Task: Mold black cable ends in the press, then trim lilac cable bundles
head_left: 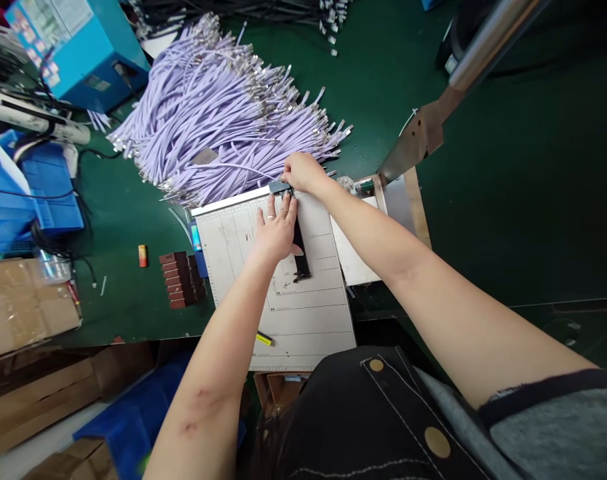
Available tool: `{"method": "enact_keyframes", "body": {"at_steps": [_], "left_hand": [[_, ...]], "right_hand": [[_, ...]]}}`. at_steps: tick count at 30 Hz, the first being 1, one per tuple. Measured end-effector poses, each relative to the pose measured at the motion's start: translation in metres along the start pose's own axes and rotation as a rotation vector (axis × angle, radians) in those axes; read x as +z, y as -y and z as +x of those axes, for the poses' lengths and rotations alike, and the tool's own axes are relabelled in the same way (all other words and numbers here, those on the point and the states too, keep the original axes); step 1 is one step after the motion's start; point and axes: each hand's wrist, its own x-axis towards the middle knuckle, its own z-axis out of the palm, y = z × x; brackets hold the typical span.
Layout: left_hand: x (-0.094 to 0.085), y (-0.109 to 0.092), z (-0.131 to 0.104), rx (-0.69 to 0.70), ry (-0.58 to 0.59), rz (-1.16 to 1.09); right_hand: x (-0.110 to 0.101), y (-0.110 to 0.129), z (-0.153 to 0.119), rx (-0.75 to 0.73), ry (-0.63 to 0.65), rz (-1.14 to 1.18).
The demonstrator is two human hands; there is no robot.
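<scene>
My left hand (278, 230) lies with its fingers spread on the white paper cutter board (228, 253), its fingertips at a dark block (281, 187) by the board's far edge. Beside it, my right hand (302, 172) is closed in a pinch just beyond the block, near the end of a thin lilac cable (243, 167); what is between the fingertips is too small to make out. A black bar (300, 250) runs down the board. The cutter's blade arm (418, 137) is raised at the right. A large pile of lilac cables (218, 113) lies behind the board.
At the upper left stands a blue machine (83, 53), with blue bins (48, 187) and a cardboard box (28, 303) below. A brown ridged block (176, 280) and an orange battery (142, 256) lie left of the board. Black cables (263, 10) are at the back.
</scene>
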Motion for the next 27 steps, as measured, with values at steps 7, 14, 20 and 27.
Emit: {"method": "enact_keyframes", "body": {"at_steps": [7, 14, 20, 27], "left_hand": [[-0.004, 0.002, 0.004, 0.007, 0.053, -0.047], [-0.002, 0.018, -0.006, 0.044, 0.005, -0.174], [0.006, 0.025, -0.001, 0.11, -0.045, -0.173], [0.041, 0.029, -0.057, -0.071, -0.479, -0.387]], "right_hand": [[-0.002, 0.008, -0.014, 0.015, -0.07, -0.053], [0.04, 0.035, -0.2, -0.279, -0.093, -0.219], [0.097, 0.044, -0.264, -0.158, 0.092, -0.402], [0.091, 0.093, -0.253, -0.043, 0.044, -0.567]]}}
